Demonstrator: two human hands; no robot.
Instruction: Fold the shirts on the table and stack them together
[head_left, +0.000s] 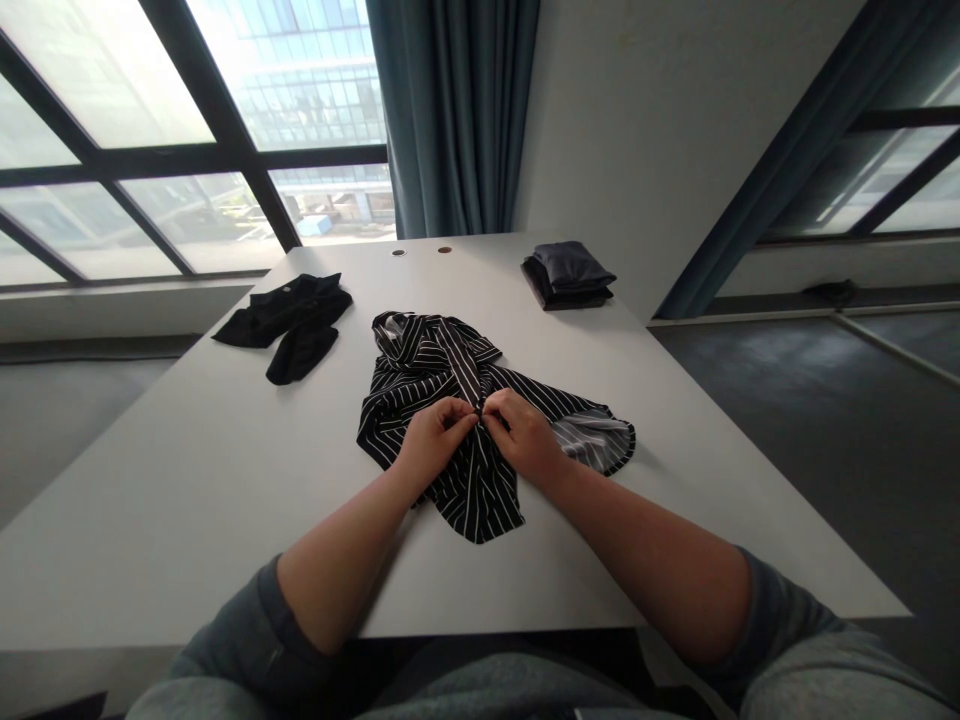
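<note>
A black shirt with white stripes [480, 490] lies crumpled on the white table in front of me, its collar end pointing away. My left hand [439, 430] pinches the cloth near the shirt's middle, thumb against fingertips. Close beside it, my right hand [521, 430] pinches the same strip of fabric, and the fingertips of both hands almost meet. Whatever small detail sits between the fingertips, such as a button, is too small to make out. To the right of my right hand, part of the shirt is turned to show its paler inner side.
Black garments [289, 315] lie loosely at the table's left edge. A stack of folded dark clothes [570, 272] rests at the far right. Two round holes are set in the far end of the white table [225, 480]. Beyond stand a blue curtain [457, 120] and windows.
</note>
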